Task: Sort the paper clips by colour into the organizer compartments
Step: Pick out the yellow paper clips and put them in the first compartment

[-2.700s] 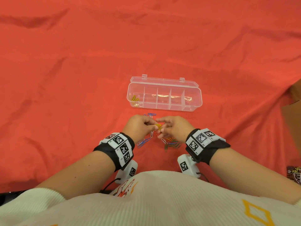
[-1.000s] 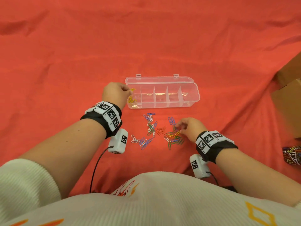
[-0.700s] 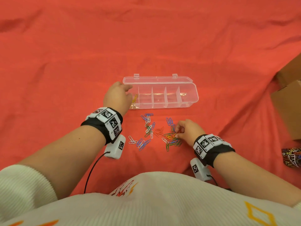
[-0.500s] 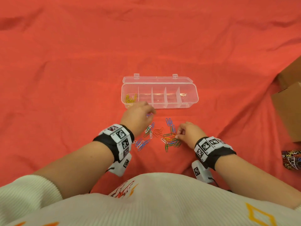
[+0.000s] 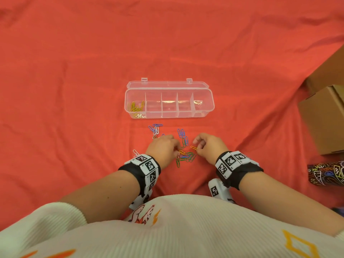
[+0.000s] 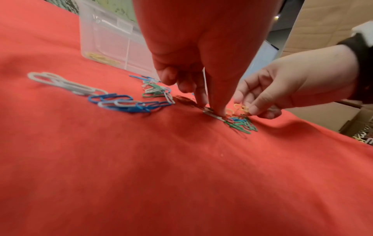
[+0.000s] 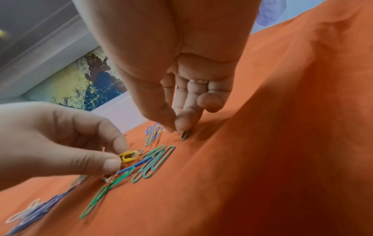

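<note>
A clear organizer lies open on the red cloth, with several yellow clips in its leftmost compartment. In front of it are scattered blue clips, green clips and a white clip. My left hand is down at the pile and pinches a yellow clip between thumb and forefinger. My right hand is just right of it, and its thumb and forefinger pinch another yellow clip. Both hands' fingertips are nearly on the cloth.
Cardboard boxes stand at the right edge, with a patterned cylinder lying below them. The red cloth is creased and spreads wide around the organizer. My white-sleeved arms fill the near side.
My left hand went to the organizer's leftmost compartment with a yellow clip, then came back to the pile. My right hand stayed at the pile, picking among the clips.
</note>
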